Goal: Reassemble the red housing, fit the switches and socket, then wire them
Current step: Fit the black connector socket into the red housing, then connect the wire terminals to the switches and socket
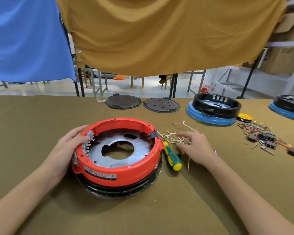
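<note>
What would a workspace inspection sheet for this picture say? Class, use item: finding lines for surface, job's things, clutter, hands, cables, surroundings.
Surface: olive cloth-covered table.
Job's things: red housing, parts fitted at its rim; white wires beside it.
Clutter: screwdriver, two dark discs, blue-and-black housings, loose switches.
Hands: left hand rests on the housing's rim; right hand reaches into the wires.
Cables: coloured leads, tangled.
Surroundings: hanging blue and mustard cloths.

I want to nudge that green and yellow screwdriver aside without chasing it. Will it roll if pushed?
Probably a little: the screwdriver has a rounded handle and lies free on the cloth-covered table. The cloth's texture would likely damp any roll. It looks stiff and light, so one hand should move it easily.
</note>
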The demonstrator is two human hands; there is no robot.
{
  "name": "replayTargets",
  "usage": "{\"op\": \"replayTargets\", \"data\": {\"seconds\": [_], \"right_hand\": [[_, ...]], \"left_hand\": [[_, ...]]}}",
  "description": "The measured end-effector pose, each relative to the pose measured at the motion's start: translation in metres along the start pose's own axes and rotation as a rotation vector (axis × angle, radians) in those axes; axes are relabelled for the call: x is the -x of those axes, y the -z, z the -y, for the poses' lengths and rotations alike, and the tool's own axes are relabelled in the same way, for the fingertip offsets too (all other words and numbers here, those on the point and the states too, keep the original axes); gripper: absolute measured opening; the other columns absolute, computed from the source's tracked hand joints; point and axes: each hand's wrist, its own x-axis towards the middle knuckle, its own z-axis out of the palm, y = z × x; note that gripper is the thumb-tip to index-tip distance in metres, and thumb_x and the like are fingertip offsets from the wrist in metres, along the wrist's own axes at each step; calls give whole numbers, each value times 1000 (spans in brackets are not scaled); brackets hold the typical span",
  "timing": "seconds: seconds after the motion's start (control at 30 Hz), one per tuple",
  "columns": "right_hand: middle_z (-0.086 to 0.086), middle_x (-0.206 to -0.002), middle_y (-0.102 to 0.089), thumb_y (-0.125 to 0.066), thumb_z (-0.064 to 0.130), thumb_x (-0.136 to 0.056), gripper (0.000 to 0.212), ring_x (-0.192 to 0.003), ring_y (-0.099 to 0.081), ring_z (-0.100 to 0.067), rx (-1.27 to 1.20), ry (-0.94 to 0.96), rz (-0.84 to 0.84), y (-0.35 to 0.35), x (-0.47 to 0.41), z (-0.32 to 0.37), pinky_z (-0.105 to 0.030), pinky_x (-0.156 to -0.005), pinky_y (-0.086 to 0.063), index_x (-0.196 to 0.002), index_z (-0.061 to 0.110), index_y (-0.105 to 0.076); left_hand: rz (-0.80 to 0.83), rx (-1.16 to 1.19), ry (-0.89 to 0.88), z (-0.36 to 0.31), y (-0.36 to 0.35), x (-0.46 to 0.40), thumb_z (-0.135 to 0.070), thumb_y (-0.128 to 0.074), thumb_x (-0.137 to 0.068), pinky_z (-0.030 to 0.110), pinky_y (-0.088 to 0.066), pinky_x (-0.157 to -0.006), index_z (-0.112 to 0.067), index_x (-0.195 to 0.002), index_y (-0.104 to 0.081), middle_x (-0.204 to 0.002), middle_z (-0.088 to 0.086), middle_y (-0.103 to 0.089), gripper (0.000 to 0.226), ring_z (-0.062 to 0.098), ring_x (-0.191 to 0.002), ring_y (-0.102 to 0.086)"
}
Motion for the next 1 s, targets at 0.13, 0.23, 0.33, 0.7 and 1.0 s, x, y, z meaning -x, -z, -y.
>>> {"op": "replayTargets", "data": {"seconds": [0.13,0.23,0.33,0.7,1.0], "right_hand": [[3,-99,-58,-70,32,-90,12,-106,-51,-21,28,30,-68,-6,-3,2,-34,-85,-45,-99,25,-72],[9,-91,-60,-71,28,-89,3,-91,-56,-13,-34,42,-59,-4,-2,-3,-25,-68,-41,-89,26,-68],[6,-89,-65,-64,20,-94,3,-88,-60,-14,-134,83,-139,-1,-3,-4,-26,-74,-46,-95,18,-67],[19,-86,-64,-65,13,-93,9,-85,-60,8,-265,273,-421,12,3,1,-7,-71,-45,-96,21,-66],[7,-105,-64,-59,8,-96,30,-95,-61,-9,-85,105,-118,9,-1,-9,-22,-79,-47,-121,25,-61]], "left_hand": [[21,-9,-14,3,0,-4,-10,-56,-92,41,-51,-88,-26,-119,-68,-113,7,-73,34,26,-96,-68],[42,-3,-20,5,2,-5,-11,-56,-92,39,-52,-85,-28,-116,-69,-113,7,-73,32,23,-93,-70],[49,3,-19,5,3,-6,-11,-57,-92,40,-53,-83,-29,-114,-70,-114,10,-72,32,24,-91,-69],[62,7,-21,4,2,-3,-11,-57,-93,40,-53,-83,-29,-114,-70,-116,14,-70,31,25,-90,-68],[76,-12,-24,3,3,-3,-12,-57,-94,43,-52,-88,-31,-113,-70,-117,15,-70,30,27,-93,-69]]}}
